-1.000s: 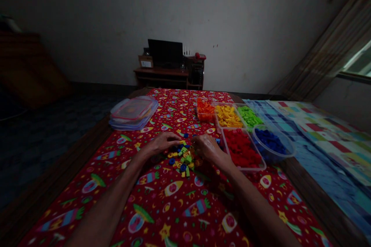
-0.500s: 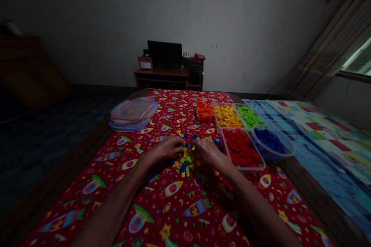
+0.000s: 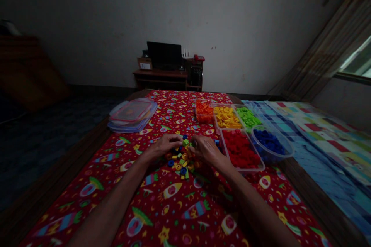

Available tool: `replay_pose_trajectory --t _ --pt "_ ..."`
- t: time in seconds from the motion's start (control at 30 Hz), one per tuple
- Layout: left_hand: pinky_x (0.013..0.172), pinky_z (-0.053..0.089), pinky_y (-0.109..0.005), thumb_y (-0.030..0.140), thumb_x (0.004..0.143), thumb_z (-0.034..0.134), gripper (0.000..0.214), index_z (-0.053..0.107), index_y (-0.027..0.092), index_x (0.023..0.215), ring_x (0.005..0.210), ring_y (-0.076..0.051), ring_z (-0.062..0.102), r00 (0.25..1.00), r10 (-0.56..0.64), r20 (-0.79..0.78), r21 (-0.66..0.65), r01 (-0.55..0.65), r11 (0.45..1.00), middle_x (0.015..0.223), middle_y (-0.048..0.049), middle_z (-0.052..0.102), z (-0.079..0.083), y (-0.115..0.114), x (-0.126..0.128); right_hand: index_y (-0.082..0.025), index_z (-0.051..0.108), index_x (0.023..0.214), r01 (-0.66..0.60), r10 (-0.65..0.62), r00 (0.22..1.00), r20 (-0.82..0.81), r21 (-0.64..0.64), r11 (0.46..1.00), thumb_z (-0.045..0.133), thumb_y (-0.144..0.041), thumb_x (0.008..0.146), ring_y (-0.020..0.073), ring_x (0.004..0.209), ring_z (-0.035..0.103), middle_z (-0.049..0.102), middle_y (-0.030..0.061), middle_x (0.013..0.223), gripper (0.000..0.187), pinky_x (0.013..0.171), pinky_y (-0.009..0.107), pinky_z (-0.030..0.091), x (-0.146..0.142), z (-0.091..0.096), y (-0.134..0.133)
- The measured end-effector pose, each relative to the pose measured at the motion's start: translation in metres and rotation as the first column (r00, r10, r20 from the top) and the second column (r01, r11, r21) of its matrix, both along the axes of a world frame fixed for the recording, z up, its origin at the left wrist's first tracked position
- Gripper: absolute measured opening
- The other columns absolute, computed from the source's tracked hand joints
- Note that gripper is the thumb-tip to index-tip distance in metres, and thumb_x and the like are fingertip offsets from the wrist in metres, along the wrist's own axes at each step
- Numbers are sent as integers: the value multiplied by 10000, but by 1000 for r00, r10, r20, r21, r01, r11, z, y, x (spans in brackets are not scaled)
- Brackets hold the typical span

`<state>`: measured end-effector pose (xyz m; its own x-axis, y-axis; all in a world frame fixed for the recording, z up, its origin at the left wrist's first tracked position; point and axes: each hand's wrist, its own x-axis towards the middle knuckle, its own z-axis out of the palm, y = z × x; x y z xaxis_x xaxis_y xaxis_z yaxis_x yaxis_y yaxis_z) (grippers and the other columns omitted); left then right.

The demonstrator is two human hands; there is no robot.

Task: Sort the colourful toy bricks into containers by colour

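Observation:
A pile of small toy building blocks [image 3: 184,157] in yellow, green, blue and orange lies on the red patterned tablecloth. At its left edge is my left hand [image 3: 165,146], palm down, with thumb and fingers slightly apart and nothing visible between them. Over the right side of the pile my right hand [image 3: 207,149] bends inward with curled fingers. Its fingertips are partly hidden, so any block in them cannot be made out. A light green block [image 3: 186,142] shows between the two hands. Some blue blocks [image 3: 217,143] lie behind my right hand.
To the right stand plastic containers of sorted blocks: orange [image 3: 204,111], yellow [image 3: 227,117], green [image 3: 248,118], red [image 3: 241,149] and a round blue-filled tub [image 3: 269,142]. Stacked lids [image 3: 131,115] lie at left. Beyond the table is a desk with a monitor [image 3: 164,54].
My left hand has shifted slightly left, away from the pile's middle. More blocks now show between my hands. My right hand stays nearly in place, still curled.

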<state>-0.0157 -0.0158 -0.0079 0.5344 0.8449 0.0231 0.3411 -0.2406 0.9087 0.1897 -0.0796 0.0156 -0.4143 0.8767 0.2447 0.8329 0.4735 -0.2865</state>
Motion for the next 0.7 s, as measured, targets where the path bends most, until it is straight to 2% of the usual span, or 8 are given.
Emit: replay_pose_trajectory --t 0.17,0.3,0.43,0.57,0.7 --pt "644 428 -242 426 704 617 266 632 163 739 659 -141 546 998 10 55 -56 -7 998 697 4 612 2 -7 11 -143 531 1164 -84 87 991 -98 41 996 568 -249 878 154 730 565 649 58 843 308 642 237 361 0 -7 2" --pt "676 448 -251 446 695 629 289 640 164 755 705 -156 572 997 15 72 -56 -11 998 743 -9 639 2 -9 17 -166 606 1061 -49 51 995 -88 22 999 553 -237 888 161 746 590 665 59 823 194 673 239 381 -4 -7 1" --pt "685 465 -262 456 710 616 309 643 162 802 731 -167 585 994 100 38 -16 -100 995 775 -18 657 5 -11 18 -155 612 1108 1 2 997 -78 35 999 543 -258 900 171 785 606 681 78 856 242 706 251 392 4 7 1" --pt "655 484 -271 487 705 621 364 647 155 852 744 -184 603 980 197 8 37 -197 980 810 -38 675 3 -8 15 -158 617 1140 160 -159 987 -33 44 986 531 -281 902 164 738 603 686 72 849 281 671 243 393 45 35 14" --pt "611 485 -271 532 688 623 414 654 152 847 721 -191 611 979 204 9 45 -204 978 796 -50 682 -5 -1 13 -149 630 1153 398 -408 903 131 100 912 557 -283 876 194 854 623 696 109 949 316 710 252 415 115 59 42"
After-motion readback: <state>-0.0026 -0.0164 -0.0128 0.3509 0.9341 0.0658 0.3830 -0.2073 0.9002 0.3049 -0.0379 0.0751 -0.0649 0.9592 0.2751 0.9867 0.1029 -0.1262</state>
